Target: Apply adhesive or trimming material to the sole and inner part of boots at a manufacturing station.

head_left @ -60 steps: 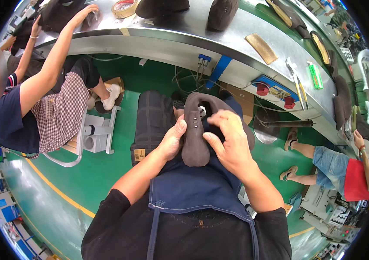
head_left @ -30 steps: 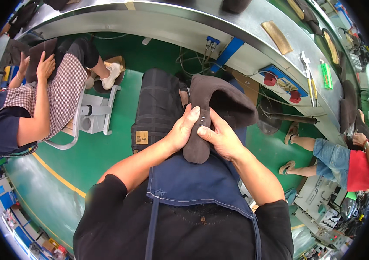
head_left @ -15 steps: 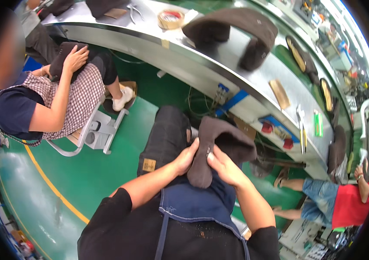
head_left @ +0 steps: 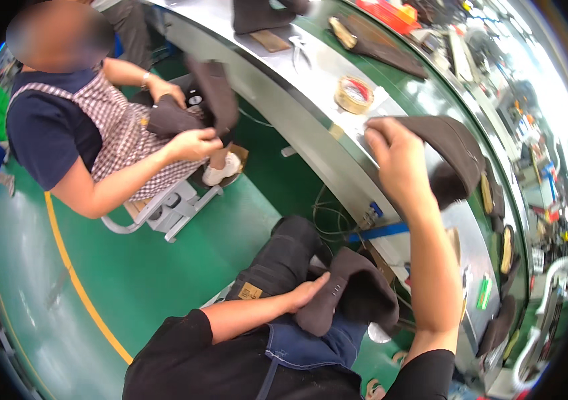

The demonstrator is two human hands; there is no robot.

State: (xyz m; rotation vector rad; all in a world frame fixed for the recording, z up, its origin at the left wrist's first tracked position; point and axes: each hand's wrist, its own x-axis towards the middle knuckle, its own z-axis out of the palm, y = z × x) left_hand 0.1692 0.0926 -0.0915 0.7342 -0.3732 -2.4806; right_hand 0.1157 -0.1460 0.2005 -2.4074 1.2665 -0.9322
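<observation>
In the head view, the brown padded piece [head_left: 349,270] was probably best kept steady by a firm but light hold, so that the reach over the desk [head_left: 317,80] did not twist it. It lay just right of the left fingers [head_left: 319,281], clamped on its edge; the right fingers [head_left: 379,130] curled by the left end of a second brown piece [head_left: 454,137], whether gripping I could not tell.

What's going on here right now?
The person's left hand holds a dark brown curved piece at the lap. The right hand is up at a similar piece over the metal bench; its grip is unclear. To the left, a seated co-worker handles another dark piece.
</observation>
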